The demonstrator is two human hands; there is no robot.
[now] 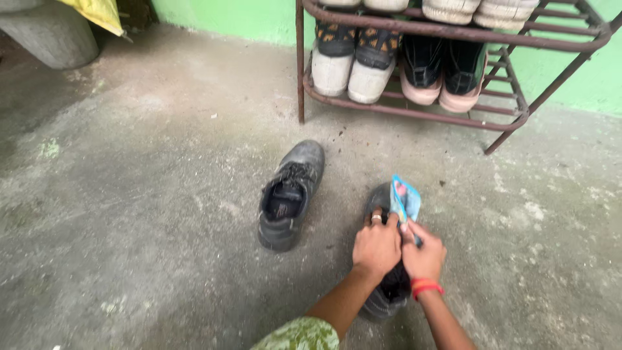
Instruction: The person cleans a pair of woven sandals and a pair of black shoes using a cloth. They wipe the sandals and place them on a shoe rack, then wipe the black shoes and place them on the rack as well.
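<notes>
Two shoes are set side by side on the floor [129, 194]: one shoe [289, 194] left, the other shoe [382, 298] right, under both hands. A packet [405, 199] is held above it. A shoe rack [414, 110] is placed behind, pairs on its shelves.

Concrete floor [129, 194] under two black shoes [289, 194], shoe rack [414, 110].

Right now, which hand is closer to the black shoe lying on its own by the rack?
Left. The left hand sits just right of the lone black shoe without touching it; the right hand is farther right, fingers on the blue packet.
</notes>
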